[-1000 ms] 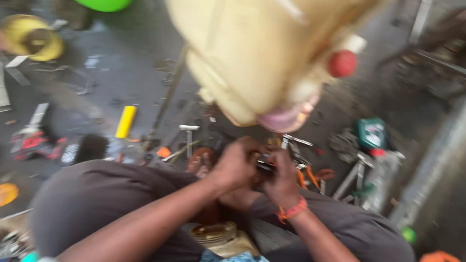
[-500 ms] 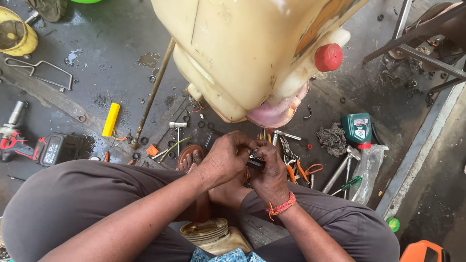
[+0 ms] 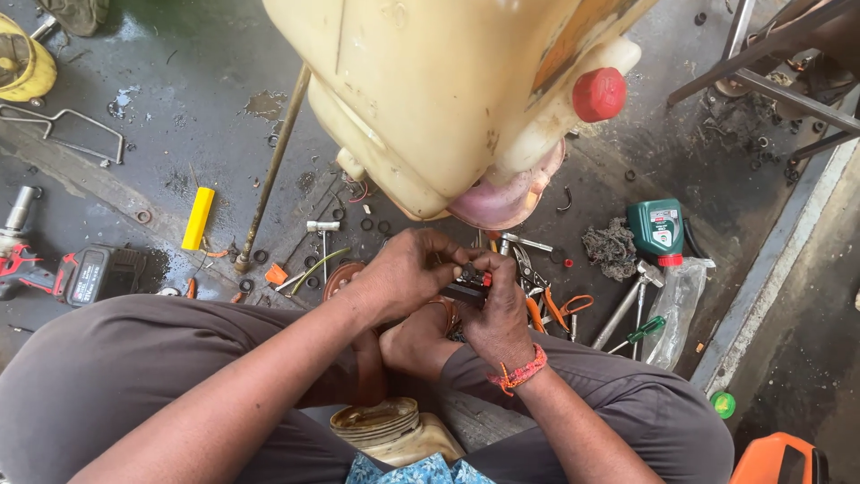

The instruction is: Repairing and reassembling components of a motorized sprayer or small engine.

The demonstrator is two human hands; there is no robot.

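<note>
Both hands meet over the person's lap: the left hand cups and the right hand pinches a small black part with a red tip, held just below the large cream plastic tank. Judging by the scattered metal tools on the floor, work on the part looks unfinished.

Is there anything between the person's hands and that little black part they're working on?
Nothing visible: the left hand and right hand both grip the small black part directly, fingers touching it.
</note>
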